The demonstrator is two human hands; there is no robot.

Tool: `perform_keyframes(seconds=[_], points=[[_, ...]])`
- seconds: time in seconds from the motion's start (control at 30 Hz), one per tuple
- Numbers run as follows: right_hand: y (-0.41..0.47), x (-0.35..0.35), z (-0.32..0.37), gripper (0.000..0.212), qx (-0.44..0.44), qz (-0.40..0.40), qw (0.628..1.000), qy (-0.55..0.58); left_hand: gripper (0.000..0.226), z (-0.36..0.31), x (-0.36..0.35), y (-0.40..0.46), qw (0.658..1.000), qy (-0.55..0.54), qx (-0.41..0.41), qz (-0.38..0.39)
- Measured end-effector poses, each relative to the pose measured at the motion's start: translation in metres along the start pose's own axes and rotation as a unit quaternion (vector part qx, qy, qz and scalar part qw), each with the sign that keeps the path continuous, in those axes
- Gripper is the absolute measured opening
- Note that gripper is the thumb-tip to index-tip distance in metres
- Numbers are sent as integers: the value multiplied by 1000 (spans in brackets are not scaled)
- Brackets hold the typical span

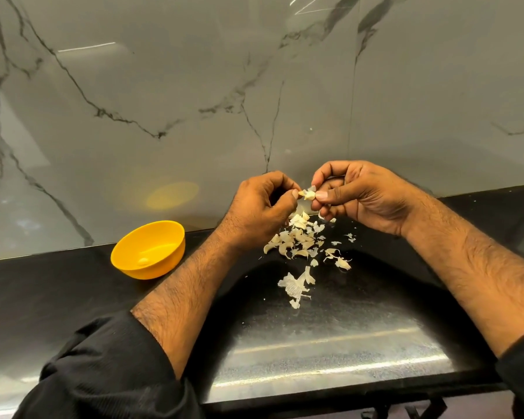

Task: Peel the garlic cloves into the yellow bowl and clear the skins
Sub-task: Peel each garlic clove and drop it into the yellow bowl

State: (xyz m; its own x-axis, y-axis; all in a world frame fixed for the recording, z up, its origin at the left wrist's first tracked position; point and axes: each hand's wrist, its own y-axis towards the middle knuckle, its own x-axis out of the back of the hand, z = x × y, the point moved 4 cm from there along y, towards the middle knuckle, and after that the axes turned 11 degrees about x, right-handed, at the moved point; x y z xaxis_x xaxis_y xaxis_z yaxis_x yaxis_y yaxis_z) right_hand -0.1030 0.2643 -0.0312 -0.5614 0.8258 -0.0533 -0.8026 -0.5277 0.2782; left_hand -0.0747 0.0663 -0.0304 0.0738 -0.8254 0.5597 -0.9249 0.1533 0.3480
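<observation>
Pinching one garlic clove [308, 195] between both hands above the black table [73, 297]: left hand [262, 207] gripping one end with thumb and curled fingers [288, 184], right hand [357, 195] gripping the other. Lying directly beneath, a scatter of skins [300, 240]. Sitting well to the left, the yellow bowl [148, 249], holding one small pale piece.

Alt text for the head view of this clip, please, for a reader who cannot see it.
Above a black countertop, the left hand and right hand pinch one garlic clove between them. Loose skins lie scattered beneath; a yellow bowl stands left, one peeled clove inside.
</observation>
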Motion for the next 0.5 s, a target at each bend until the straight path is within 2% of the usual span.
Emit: perform_keyframes(seconds=[0.23, 0.33, 0.43, 0.5], points=[[-2, 1, 4, 15, 48, 44, 996, 60, 13, 7, 6, 4, 999, 18, 45, -15], [-2, 3, 3, 14, 57, 18, 997, 58, 30, 13, 7, 4, 995, 72, 68, -12], [0, 3, 1, 20, 51, 4, 997, 50, 22, 9, 8, 3, 997, 67, 33, -29], [1, 3, -1, 28, 36, -7, 998, 57, 26, 5, 8, 1, 999, 36, -1, -33]])
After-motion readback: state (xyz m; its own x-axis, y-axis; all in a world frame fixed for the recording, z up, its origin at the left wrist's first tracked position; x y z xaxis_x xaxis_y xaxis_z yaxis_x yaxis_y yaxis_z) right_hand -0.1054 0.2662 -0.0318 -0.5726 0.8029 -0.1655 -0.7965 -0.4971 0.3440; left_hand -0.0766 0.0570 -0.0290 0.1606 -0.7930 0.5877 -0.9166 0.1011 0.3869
